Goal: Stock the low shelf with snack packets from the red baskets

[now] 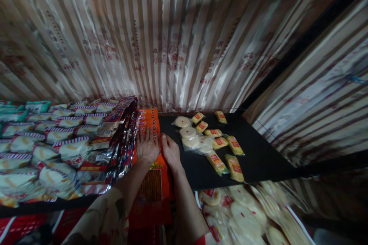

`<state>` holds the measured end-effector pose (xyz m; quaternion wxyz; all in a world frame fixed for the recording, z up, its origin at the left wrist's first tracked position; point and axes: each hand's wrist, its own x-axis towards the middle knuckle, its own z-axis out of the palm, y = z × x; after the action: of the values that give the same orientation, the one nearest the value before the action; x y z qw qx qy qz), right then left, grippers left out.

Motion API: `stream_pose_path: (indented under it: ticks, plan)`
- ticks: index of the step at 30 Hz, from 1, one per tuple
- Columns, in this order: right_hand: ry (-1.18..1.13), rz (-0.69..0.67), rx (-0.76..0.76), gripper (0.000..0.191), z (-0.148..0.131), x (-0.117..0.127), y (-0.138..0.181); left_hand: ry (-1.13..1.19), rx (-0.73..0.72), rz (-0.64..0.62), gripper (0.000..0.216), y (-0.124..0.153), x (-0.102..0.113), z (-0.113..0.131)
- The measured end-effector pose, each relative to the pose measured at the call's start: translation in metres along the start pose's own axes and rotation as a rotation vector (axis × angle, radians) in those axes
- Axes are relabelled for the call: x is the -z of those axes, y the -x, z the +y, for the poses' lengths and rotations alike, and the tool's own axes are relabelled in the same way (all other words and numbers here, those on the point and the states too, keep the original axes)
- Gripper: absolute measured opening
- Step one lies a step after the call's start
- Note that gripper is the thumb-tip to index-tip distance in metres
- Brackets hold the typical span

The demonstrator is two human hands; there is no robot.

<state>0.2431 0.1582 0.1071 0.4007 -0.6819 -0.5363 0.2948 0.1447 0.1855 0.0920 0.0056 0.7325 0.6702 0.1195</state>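
Observation:
My left hand (147, 146) lies flat on top of orange printed packages (162, 174), its fingers stretched toward the curtain. At their right edge rests my right hand (171, 151), fingers pointing forward, some of them out of sight. A front panel of the orange packaging shows brown stick-like snacks. Left of my left hand, dark red and silver packets (126, 122) stand packed in a row, close to the orange packages. To the right of my right hand, clear-wrapped round white cakes (189, 133) and several small yellow-wrapped packets (220, 143) lie on the black shelf (258, 149).
Rows of white packets with striped tops (71, 149) cover the shelf's left side, with green packets (37, 106) behind. A striped curtain (172, 38) hangs at the back. Below the front edge, a box of bagged round white cakes (244, 214) stands at right.

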Motion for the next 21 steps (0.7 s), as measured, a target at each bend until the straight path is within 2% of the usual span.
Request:
stream_pose_path:
  ticks: [21]
  plan:
    - [-0.109,-0.033,-0.002,0.056,0.0041,-0.0022,-0.0048,0.011,-0.015,-0.019,0.054,0.0010,0.0049,0.0003]
